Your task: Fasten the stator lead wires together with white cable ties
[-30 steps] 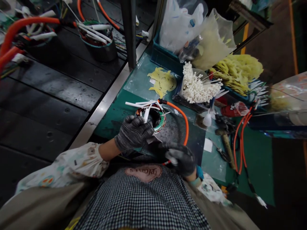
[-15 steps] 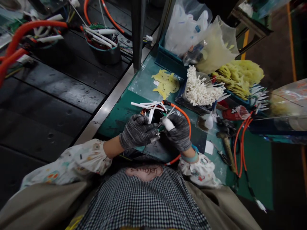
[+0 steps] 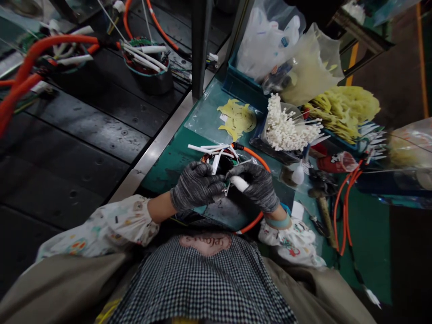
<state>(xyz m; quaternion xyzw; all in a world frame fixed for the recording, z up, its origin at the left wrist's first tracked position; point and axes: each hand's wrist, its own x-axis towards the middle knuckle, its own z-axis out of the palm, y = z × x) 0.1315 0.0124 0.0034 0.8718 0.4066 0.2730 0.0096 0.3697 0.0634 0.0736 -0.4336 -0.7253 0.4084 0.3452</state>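
In front of my lap stands a stator-like round part (image 3: pixel 223 165) with copper windings and several white sleeves (image 3: pixel 206 147) sticking out of its top. An orange cable (image 3: pixel 258 157) runs from it and curves round to the right. My left hand (image 3: pixel 198 185), in a grey knit glove, is closed at the near rim, its fingertips pinching among thin wires (image 3: pixel 226 190). Opposite it, my right hand (image 3: pixel 257 184) is closed on the same small bundle; white wrapping (image 3: pixel 239 183) covers one of its fingers. The fingertips nearly touch, and the exact grip is partly hidden.
Yellow insulation pieces (image 3: pixel 237 118) lie behind the part. A bin of white-tipped sticks or ties (image 3: pixel 286 126) and a yellow pile (image 3: pixel 347 110) stand back right. A hammer (image 3: pixel 326 216) lies at right. More wired parts (image 3: pixel 148 78) sit on the dark slatted conveyor (image 3: pixel 84 157) at left.
My right hand has turned, its fingers now lower and flatter over the wires close to the left fingertips. The left hand keeps its place at the part. The whole view has shifted slightly.
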